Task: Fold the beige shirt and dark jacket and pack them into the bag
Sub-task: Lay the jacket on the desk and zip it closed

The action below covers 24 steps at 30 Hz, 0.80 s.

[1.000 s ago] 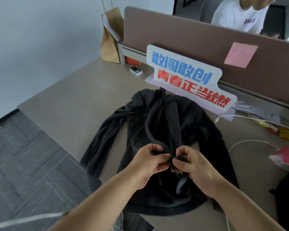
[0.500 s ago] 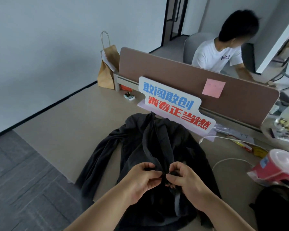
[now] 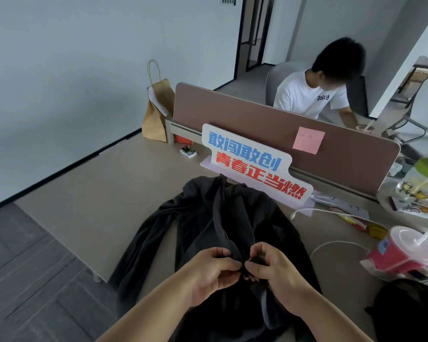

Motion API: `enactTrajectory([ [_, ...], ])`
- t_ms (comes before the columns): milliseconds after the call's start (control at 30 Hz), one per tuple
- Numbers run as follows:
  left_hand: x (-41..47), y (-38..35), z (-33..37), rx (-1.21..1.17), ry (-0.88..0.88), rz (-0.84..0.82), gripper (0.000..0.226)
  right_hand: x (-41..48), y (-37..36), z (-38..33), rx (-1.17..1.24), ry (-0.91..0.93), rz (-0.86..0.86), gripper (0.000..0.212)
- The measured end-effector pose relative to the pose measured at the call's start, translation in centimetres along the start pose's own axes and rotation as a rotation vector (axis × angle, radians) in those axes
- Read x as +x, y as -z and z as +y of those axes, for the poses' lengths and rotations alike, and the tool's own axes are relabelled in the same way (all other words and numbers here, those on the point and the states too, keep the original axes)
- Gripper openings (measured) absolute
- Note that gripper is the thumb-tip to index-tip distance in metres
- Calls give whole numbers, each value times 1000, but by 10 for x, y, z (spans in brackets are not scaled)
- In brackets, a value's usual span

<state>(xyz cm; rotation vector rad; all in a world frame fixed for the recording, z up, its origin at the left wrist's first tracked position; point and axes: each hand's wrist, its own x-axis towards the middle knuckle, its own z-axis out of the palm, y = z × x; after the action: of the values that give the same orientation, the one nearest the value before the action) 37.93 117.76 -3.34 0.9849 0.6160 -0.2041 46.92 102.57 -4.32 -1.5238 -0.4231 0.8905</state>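
Note:
The dark jacket lies spread on the beige desk, front up, one sleeve hanging over the left desk edge. My left hand and my right hand meet at the jacket's front opening near its lower part. Each pinches a front edge of the fabric between thumb and fingers. A brown paper bag stands at the far end of the desk by the partition. No beige shirt is in view.
A printed sign leans on the brown partition behind the jacket. A red lidded cup, white cable and snack packets lie at right. A black bag sits lower right. A person sits behind the partition.
The view has tilted upward, showing more of the room and the seated person. Both hands stay pinched on the jacket's front edges at about the same spot.

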Motion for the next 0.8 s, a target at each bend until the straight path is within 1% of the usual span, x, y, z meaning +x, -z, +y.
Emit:
enactTrajectory([
  [233, 1, 8, 5, 21, 102, -35, 20, 5, -3, 6, 156, -64, -65, 17],
  [300, 2, 8, 6, 35, 98, -22, 20, 7, -3, 6, 175, -69, -64, 15],
  [367, 4, 7, 7, 72, 67, 14, 27, 9, -3, 6, 169, -66, -46, 14],
  [433, 6, 7, 7, 129, 48, 31, 32, 11, -2, 6, 157, -66, -54, 14],
  [467, 6, 7, 7, 170, 50, 29, 31, 11, -2, 5, 143, -75, -64, 14],
  [600, 5, 6, 9, 360, 81, -10, 8, 12, -5, -2, 117, -127, -123, 17],
  [667, 5, 5, 10, 416, 85, -36, 8, 12, -6, -5, 149, -160, -132, 19],
  [767, 5, 5, 12, 472, 101, -61, 24, 13, -8, -5, 155, -212, -121, 20],
  [800, 4, 5, 12, 492, 106, -72, 22, 13, -9, -4, 146, -223, -101, 21],
])
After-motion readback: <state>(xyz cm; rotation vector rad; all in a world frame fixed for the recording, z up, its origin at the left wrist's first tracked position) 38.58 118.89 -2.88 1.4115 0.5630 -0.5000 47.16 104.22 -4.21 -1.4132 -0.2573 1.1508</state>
